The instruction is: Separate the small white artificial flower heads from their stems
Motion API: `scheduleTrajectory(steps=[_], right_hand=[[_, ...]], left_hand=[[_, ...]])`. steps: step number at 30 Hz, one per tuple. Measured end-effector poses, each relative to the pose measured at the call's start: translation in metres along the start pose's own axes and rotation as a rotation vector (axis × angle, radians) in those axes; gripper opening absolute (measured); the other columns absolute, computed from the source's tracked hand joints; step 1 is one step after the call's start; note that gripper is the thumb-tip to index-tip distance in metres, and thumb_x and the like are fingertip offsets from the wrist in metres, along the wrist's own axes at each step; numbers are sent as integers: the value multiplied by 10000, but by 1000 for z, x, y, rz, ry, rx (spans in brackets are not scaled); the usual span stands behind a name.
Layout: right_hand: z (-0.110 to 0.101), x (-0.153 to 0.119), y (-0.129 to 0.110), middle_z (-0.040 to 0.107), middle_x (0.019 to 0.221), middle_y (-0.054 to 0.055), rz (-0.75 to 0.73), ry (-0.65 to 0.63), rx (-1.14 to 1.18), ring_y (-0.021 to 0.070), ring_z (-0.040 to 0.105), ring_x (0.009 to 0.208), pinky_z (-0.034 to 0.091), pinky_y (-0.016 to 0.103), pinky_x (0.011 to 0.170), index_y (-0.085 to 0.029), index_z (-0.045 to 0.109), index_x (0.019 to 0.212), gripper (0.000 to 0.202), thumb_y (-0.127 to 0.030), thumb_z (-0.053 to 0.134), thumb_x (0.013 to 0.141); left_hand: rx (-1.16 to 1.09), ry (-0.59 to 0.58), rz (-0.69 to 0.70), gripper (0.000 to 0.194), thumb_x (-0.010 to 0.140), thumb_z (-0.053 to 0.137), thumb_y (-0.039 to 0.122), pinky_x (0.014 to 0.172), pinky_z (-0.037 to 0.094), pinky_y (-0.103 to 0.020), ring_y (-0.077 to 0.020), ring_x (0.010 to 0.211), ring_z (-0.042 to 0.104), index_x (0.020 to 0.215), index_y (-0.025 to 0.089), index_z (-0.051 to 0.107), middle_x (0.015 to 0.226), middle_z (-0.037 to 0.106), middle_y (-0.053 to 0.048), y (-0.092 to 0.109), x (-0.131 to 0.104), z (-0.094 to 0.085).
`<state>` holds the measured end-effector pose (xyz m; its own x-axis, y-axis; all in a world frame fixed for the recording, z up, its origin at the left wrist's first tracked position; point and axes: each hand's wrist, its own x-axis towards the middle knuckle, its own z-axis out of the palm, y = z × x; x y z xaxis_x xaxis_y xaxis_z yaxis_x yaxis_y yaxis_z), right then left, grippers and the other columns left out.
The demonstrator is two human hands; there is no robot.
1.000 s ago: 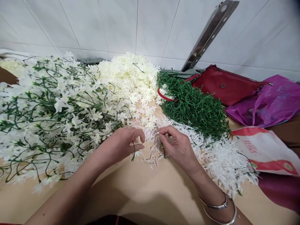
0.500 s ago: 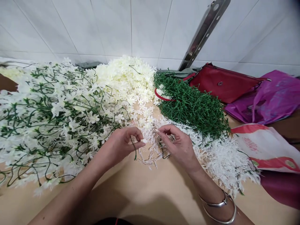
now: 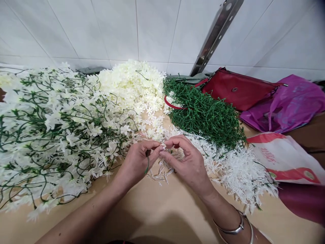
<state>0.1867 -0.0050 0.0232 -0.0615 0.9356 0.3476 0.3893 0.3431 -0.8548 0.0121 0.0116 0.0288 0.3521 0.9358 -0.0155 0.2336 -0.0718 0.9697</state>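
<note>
My left hand point(image 3: 138, 159) pinches a small white artificial flower point(image 3: 163, 147) between thumb and fingers, and a short green stem point(image 3: 147, 165) hangs below its palm. Against the flower, the thumb and fingertips of my right hand point(image 3: 189, 162) are closed in a pinch; what lies between them is too small to make out. Under both hands, thin white stick-like pieces point(image 3: 158, 177) are scattered on the table point(image 3: 142, 206). Loose white petals point(image 3: 154, 123) lie just beyond the fingertips.
White flowers on green stems point(image 3: 63, 135) are heaped at left. Behind stands a cream petal pile point(image 3: 134, 79). Green stems point(image 3: 208, 115) and white spiky pieces point(image 3: 248, 173) lie at right, near a red bag point(image 3: 238, 89), a purple plastic bag point(image 3: 291, 105) and a white-red bag point(image 3: 286, 156).
My hands were apart and have come together, fingertips meeting at the white flower. My right hand moved left. The view has shifted slightly.
</note>
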Motion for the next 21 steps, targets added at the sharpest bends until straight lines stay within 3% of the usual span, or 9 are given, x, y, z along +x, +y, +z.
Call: scheduleTrajectory(steps=[3,7,12,14,17,21], right_hand=[[2,0,3,680,841,21,61,11,25,175,649,814,534,320,772,-228,702,846,59,-203,662,881],[1,1,10,706,827,25,187,-36,131,173,648,792,517,326,766,-218,721,844,67,-229,660,870],[2,1,16,686,726,0,362,-84,344,142,600,650,482,276,612,-215,714,877,125,-328,716,826],[3,2,18,674,696,-13,409,-82,427,132,595,622,476,259,589,-213,703,880,163,-355,735,806],[3,4,20,673,685,-16,420,-66,469,136,613,634,499,260,607,-215,693,878,202,-388,757,795],[4,3,17,734,824,24,392,-79,501,161,680,737,567,303,715,-240,695,956,256,-473,717,853]], left_hand=[[24,-17,-20,344,940,554,379,616,346,-254,-150,636,456,713,172,710,642,539,2,3,-1,1],[-120,-36,-112,338,928,553,405,566,290,-251,-126,579,342,728,173,695,599,423,27,2,0,0],[-146,34,-116,272,891,623,418,589,321,-242,-139,640,412,783,179,697,703,550,-3,-5,1,-1],[-192,0,-140,293,901,613,439,577,312,-245,-137,620,401,776,187,693,690,551,-2,-5,0,-2],[-277,-53,-168,324,916,584,463,565,303,-253,-132,576,365,772,196,697,648,535,8,-3,0,-1],[-191,48,-128,293,889,607,428,638,355,-259,-151,660,451,749,181,682,698,575,-8,-1,1,2]])
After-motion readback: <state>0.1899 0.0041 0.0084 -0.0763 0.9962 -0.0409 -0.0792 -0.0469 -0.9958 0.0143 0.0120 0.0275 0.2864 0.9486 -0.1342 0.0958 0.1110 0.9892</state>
